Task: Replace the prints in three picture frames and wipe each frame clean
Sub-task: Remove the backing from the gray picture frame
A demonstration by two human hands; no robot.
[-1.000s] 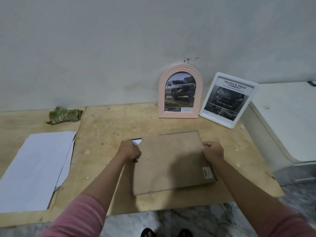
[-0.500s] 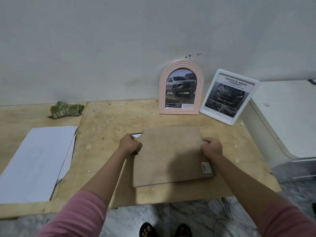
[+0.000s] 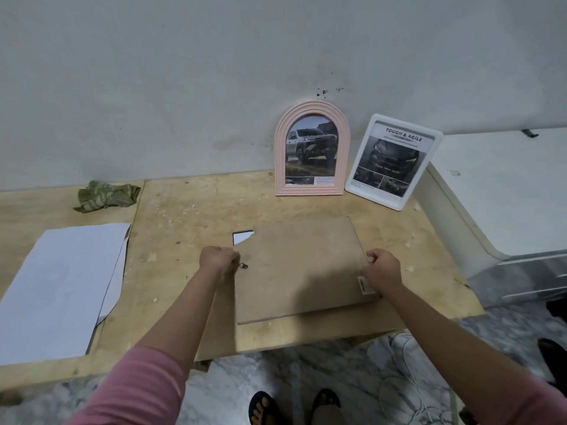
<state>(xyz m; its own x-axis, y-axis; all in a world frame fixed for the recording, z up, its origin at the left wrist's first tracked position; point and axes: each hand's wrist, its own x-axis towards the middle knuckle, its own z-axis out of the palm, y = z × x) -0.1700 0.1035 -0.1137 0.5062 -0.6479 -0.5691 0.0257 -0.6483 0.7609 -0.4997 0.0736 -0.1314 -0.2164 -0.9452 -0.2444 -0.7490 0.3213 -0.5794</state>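
Note:
A rectangular picture frame lies face down on the wooden table [image 3: 190,216], its brown backing board [image 3: 300,265] up. My left hand [image 3: 218,258] grips the board's left edge beside a small metal clip [image 3: 243,265]. My right hand [image 3: 382,268] pinches the right edge near a barcode sticker [image 3: 363,283]. At the far left corner the board is broken off and a white print corner [image 3: 242,237] shows. A pink arched frame [image 3: 311,150] and a white frame [image 3: 394,162], both with car prints, lean against the wall.
White paper sheets [image 3: 58,286] lie at the table's left. A crumpled green cloth [image 3: 106,196] rests at the back left by the wall. A white cabinet [image 3: 503,191] stands to the right. Below the table edge are marble floor, my sandalled feet and a white cable [image 3: 411,375].
My head has tilted down, so more floor shows. The backing board sits slightly lower at its left, more of the white print corner is exposed, and both hands stay on its edges.

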